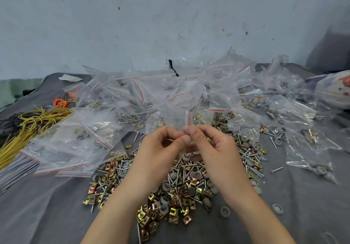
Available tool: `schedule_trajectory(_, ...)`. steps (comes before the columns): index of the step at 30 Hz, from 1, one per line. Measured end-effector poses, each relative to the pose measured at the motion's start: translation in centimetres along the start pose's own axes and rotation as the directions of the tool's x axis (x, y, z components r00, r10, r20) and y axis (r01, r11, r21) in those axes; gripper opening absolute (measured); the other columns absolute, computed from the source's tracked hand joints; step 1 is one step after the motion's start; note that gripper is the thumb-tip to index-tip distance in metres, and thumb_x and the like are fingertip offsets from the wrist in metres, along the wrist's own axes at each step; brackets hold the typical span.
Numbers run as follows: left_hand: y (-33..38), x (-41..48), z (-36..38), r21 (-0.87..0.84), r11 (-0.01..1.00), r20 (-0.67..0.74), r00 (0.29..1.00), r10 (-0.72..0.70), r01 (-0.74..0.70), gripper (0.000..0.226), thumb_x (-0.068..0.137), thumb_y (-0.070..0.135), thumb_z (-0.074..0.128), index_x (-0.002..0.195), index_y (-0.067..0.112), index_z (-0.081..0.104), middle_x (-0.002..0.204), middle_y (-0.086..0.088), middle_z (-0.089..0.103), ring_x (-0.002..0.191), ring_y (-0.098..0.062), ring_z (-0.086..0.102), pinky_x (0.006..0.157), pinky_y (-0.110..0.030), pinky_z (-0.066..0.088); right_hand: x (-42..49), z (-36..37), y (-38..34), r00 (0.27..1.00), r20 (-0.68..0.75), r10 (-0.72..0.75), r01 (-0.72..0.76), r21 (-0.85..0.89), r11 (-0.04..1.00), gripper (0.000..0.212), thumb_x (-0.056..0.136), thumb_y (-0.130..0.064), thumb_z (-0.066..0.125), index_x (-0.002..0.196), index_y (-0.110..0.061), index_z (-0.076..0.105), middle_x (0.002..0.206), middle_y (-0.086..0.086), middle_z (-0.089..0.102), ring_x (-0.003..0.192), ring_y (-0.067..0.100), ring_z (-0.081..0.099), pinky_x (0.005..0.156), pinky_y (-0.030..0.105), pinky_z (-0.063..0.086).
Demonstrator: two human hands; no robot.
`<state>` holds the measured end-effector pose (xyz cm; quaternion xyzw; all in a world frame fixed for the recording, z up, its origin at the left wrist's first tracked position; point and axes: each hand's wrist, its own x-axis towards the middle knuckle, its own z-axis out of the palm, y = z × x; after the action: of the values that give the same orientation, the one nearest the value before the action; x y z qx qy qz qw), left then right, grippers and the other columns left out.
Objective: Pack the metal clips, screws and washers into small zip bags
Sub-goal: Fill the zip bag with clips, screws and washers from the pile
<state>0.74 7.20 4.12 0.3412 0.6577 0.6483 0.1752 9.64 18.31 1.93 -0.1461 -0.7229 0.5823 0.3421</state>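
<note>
Left hand (159, 149) and right hand (214, 149), fingertips meeting, both pinch one small zip bag (176, 118) above the pile of clips, screws and washers (180, 187) at centre. Filled bags (117, 99) heaped behind it, reaching the right edge; yellow wire ties (32, 124) at left edge; bare grey cloth (41, 215) at both near corners

zip bags (170, 95) behind clips (170, 202), wires (34, 122) left

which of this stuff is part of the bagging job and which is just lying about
In the job: zip bag pinched by left hand and right hand; metal clips; screws; washers; stacked bags.
Lying about: paper scrap; orange ties; patterned bundle.
</note>
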Motion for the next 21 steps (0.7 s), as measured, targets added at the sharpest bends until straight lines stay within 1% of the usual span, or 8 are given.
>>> schedule_trajectory(2, 0.0, 0.0, 0.0, -0.009, 1.0, -0.016, 1.0, -0.011, 0.011, 0.028, 0.077, 0.035, 0.069, 0.085, 0.009, 0.065, 0.069, -0.013, 0.066, 0.066, -0.022, 0.058, 0.069, -0.04, 0.049, 0.0, -0.1, -0.2, 1.0, -0.022, 0.012, -0.012, 0.007, 1.0, 0.016, 0.101, -0.039, 0.06, 0.097, -0.034, 0.075, 0.086, -0.005, 0.077, 0.075, 0.018, 0.075, 0.073, 0.055, 0.062)
schedule_trajectory(5, 0.0, 0.2, 0.1, 0.029, 0.999, -0.13, 0.991, 0.019, -0.016, 0.02, 0.086, 0.029, 0.068, 0.09, 0.01, 0.061, 0.074, -0.008, 0.069, 0.066, -0.018, 0.063, 0.068, -0.041, 0.055, -0.1, -0.2, -0.5, 0.994, -0.104, 0.027, -0.029, -0.019, 0.999, 0.016, 0.099, -0.043, 0.063, 0.092, -0.033, 0.073, 0.077, -0.005, 0.076, 0.068, 0.02, 0.074, 0.067, 0.058, 0.06)
schedule_trajectory(8, -0.4, 0.3, 0.1, 0.202, 0.972, -0.283, 0.944, 0.172, -0.116, 0.014, 0.094, 0.023, 0.063, 0.087, 0.03, 0.054, 0.082, 0.004, 0.063, 0.066, -0.012, 0.063, 0.064, -0.042, 0.054, -0.3, -0.3, -0.6, 0.977, -0.21, -0.028, 0.0, -0.135, 0.991, 0.016, 0.096, -0.048, 0.064, 0.087, -0.035, 0.069, 0.071, -0.005, 0.073, 0.065, 0.02, 0.07, 0.066, 0.051, 0.059)
schedule_trajectory(12, -0.7, 0.0, 0.2, 0.629, 0.736, -0.165, 0.882, 0.441, -0.25, 0.024, 0.092, 0.016, 0.053, 0.083, 0.036, 0.064, 0.108, 0.013, 0.053, 0.091, 0.001, 0.057, 0.067, -0.035, 0.052, -0.8, 0.1, -1.0, 0.946, -0.25, -0.205, 0.101, -0.371, 0.923, 0.021, 0.093, -0.048, 0.062, 0.08, -0.031, 0.062, 0.07, -0.01, 0.067, 0.058, 0.011, 0.063, 0.056, 0.034, 0.049)
schedule_trajectory(14, -0.8, 0.0, 0.6, 0.648, 0.728, -0.16, 0.895, 0.416, -0.222, 0.022, 0.093, 0.019, 0.054, 0.093, 0.033, 0.071, 0.112, 0.014, 0.055, 0.094, -0.004, 0.059, 0.073, -0.039, 0.054, -1.1, 0.6, -1.2, 0.916, -0.216, -0.338, 0.195, -0.497, 0.845, 0.019, 0.093, -0.043, 0.061, 0.08, -0.029, 0.06, 0.073, -0.014, 0.063, 0.061, 0.007, 0.062, 0.055, 0.031, 0.049)
schedule_trajectory(16, -0.6, 0.1, 0.8, 0.581, 0.794, -0.192, 0.918, 0.346, -0.177, 0.019, 0.095, 0.024, 0.055, 0.102, 0.03, 0.071, 0.106, 0.016, 0.062, 0.09, -0.006, 0.062, 0.078, -0.04, 0.053, -1.5, 1.3, -1.1, 0.874, -0.157, -0.46, 0.288, -0.596, 0.75, 0.02, 0.095, -0.04, 0.059, 0.081, -0.025, 0.058, 0.076, -0.015, 0.061, 0.057, 0.006, 0.06, 0.052, 0.03, 0.05)
schedule_trajectory(19, -0.3, 0.5, 0.4, 0.408, 0.904, -0.172, 0.961, 0.218, -0.132, 0.006, 0.094, 0.027, 0.064, 0.098, 0.029, 0.069, 0.09, 0.009, 0.07, 0.082, -0.008, 0.065, 0.078, -0.037, 0.053, -1.7, 1.8, -0.8, 0.821, -0.071, -0.566, 0.378, -0.674, 0.634, 0.021, 0.097, -0.036, 0.058, 0.082, -0.02, 0.058, 0.077, -0.013, 0.058, 0.052, 0.007, 0.055, 0.047, 0.024, 0.046)
schedule_trajectory(21, -0.2, 0.8, 0.1, 0.413, 0.903, -0.134, 0.973, 0.187, -0.117, 0.015, 0.09, 0.021, 0.068, 0.1, 0.031, 0.069, 0.099, 0.011, 0.067, 0.091, -0.004, 0.063, 0.083, -0.034, 0.053, -1.8, 1.7, -0.6, 0.786, -0.039, -0.616, 0.419, -0.7, 0.579, 0.019, 0.097, -0.033, 0.06, 0.083, -0.02, 0.058, 0.078, -0.012, 0.059, 0.053, 0.007, 0.053, 0.047, 0.021, 0.043)
